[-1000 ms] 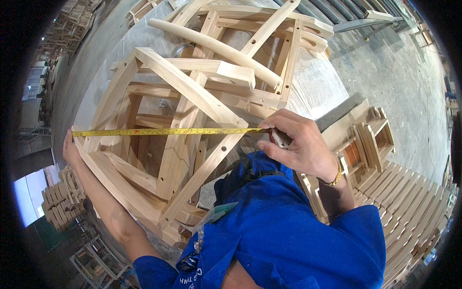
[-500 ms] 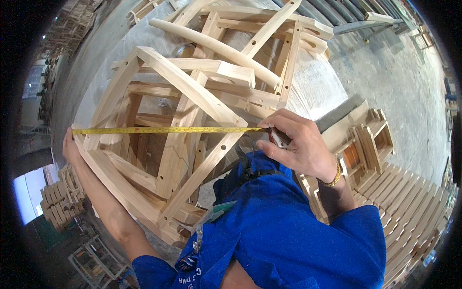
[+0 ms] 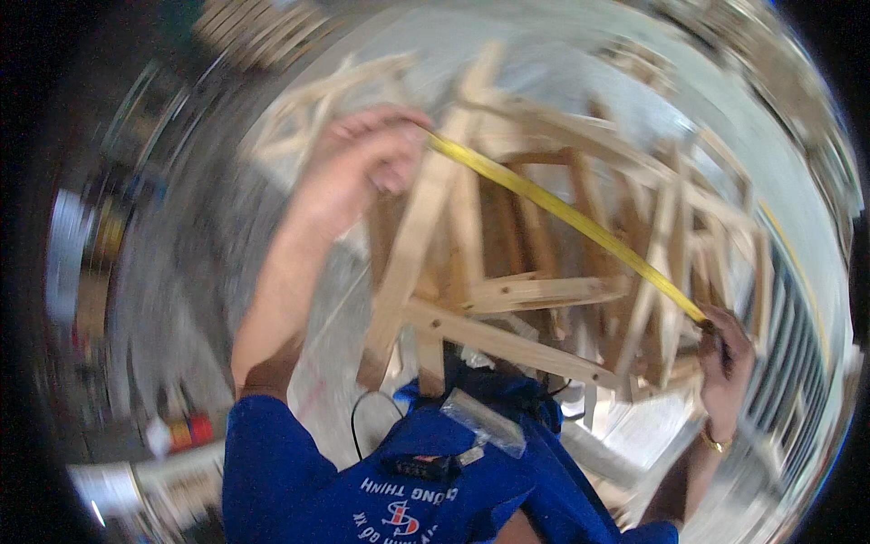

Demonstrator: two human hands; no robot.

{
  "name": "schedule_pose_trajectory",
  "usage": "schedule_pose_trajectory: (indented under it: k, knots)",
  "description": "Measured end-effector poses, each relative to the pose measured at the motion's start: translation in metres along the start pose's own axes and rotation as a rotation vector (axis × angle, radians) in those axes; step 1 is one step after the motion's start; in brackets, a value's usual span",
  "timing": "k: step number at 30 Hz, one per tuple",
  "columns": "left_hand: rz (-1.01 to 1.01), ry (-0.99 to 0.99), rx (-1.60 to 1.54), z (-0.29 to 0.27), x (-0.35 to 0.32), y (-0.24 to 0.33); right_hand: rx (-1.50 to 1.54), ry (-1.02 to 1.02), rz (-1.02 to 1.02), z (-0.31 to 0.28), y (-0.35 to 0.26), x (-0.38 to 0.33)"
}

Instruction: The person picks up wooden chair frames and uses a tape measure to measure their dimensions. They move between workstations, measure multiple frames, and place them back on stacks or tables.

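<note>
A yellow tape measure (image 3: 571, 218) runs in a slanting line above a pale wooden chair frame (image 3: 507, 335), from upper left down to the right. Its free end is pinched by my left hand (image 3: 367, 159), which is smeared by motion beside the frame's upper left corner. At the other end my right hand (image 3: 728, 372) is closed around the tape's case, mostly hidden by the fingers. Angled legs and rails with dark round holes show in the frame between my hands.
More wooden frames (image 3: 716, 245) crowd behind on the right, and another frame part (image 3: 335, 100) lies at the far left. Dark roller bars (image 3: 797, 326) line the right side. A red and white container (image 3: 181, 433) is at the lower left. Much is blurred.
The view has swung round. My left hand has risen and my right hand has moved outward and lower, so the tape, level before, now slants down to the right. Both hands keep their hold.
</note>
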State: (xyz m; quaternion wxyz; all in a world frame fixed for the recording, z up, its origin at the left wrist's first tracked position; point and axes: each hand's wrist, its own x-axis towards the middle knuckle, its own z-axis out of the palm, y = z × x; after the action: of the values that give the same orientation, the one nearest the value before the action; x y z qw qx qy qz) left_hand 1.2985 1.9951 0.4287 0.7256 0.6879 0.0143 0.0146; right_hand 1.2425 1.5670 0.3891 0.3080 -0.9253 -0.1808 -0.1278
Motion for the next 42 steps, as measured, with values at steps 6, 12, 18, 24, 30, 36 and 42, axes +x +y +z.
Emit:
schedule_pose_trajectory:
  k: [6, 12, 18, 24, 30, 36, 42]
  knots:
    - [-0.228, 0.44, 0.085, 0.013, -0.196, -0.034, 0.011, -0.36, -0.361, 0.021, -0.03, 0.097]
    - [-0.28, 0.983, 0.033, 0.051, -0.254, -0.073, 0.072, -0.544, -0.667, 0.072, -0.086, 0.143]
    - [-0.268, 1.208, -0.052, 0.066, -0.252, -0.093, 0.085, -0.579, -0.732, 0.08, -0.097, 0.148]
    - [-0.304, 1.238, 0.043, 0.067, -0.25, -0.103, 0.116, -0.522, -0.734, 0.08, -0.081, 0.141]
    - [-0.303, 1.253, 0.392, 0.064, -0.258, -0.129, 0.094, -0.623, -0.732, 0.066, -0.029, 0.146]
    - [-0.331, 1.003, 0.842, 0.07, -0.256, -0.111, -0.05, -0.24, -0.803, 0.024, 0.067, 0.197]
    - [-0.282, 1.097, 0.5, 0.062, -0.258, -0.115, 0.05, -0.136, -0.808, 0.04, 0.123, 0.222]
